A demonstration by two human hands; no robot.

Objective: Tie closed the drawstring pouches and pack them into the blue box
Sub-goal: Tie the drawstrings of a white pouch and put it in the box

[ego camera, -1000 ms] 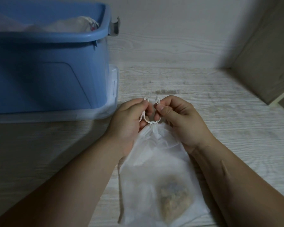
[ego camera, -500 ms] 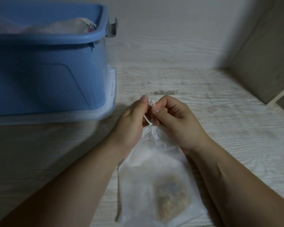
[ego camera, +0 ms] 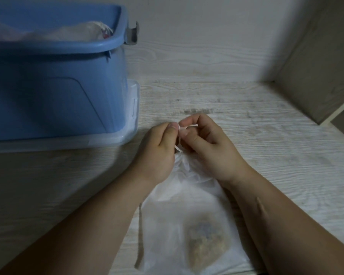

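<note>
Head camera shows your left hand (ego camera: pixel 157 153) and right hand (ego camera: pixel 212 151) with fingers curled, both pinching the thin white drawstring (ego camera: pixel 178 149) above the gathered neck of the sheer white fabric pouch (ego camera: pixel 187 225). This pouch lies flat on the pale wooden table (ego camera: pixel 266 155), near the blue plastic box (ego camera: pixel 58 92).

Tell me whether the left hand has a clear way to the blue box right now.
Probably yes: only bare table lies between the left hand and the blue box, though the hand is pinching the drawstring.
</note>
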